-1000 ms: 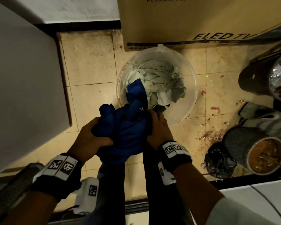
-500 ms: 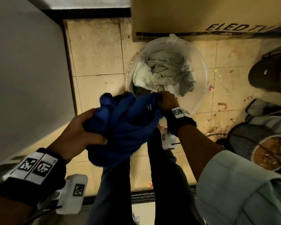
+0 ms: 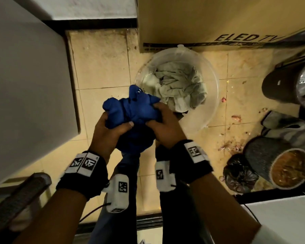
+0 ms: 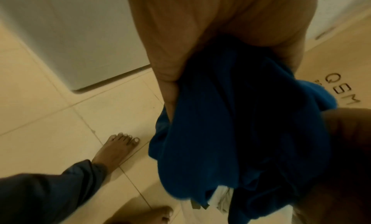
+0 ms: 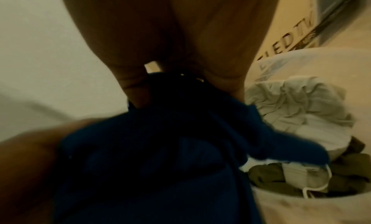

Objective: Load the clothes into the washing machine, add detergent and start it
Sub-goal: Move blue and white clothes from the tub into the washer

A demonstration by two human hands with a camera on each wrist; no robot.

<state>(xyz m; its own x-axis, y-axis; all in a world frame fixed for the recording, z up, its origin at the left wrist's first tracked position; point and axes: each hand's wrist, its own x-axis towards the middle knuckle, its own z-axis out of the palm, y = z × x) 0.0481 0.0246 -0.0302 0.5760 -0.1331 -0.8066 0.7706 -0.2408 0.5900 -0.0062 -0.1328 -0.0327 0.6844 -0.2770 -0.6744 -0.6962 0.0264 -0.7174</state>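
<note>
Both hands bunch a blue garment (image 3: 136, 110) above the tiled floor (image 3: 102, 67), just in front of a clear plastic tub (image 3: 213, 95). The left hand (image 3: 107, 132) grips the cloth's left side, thumb curled over the top; the right hand (image 3: 164, 124) clutches the right side with fingers folded into the fabric. Pale crumpled clothes (image 3: 180, 85) lie in the tub (darker items beneath them). A white appliance (image 3: 25, 85) stands to the left; a cardboard TV box (image 3: 218, 23) stands behind the tub.
</note>
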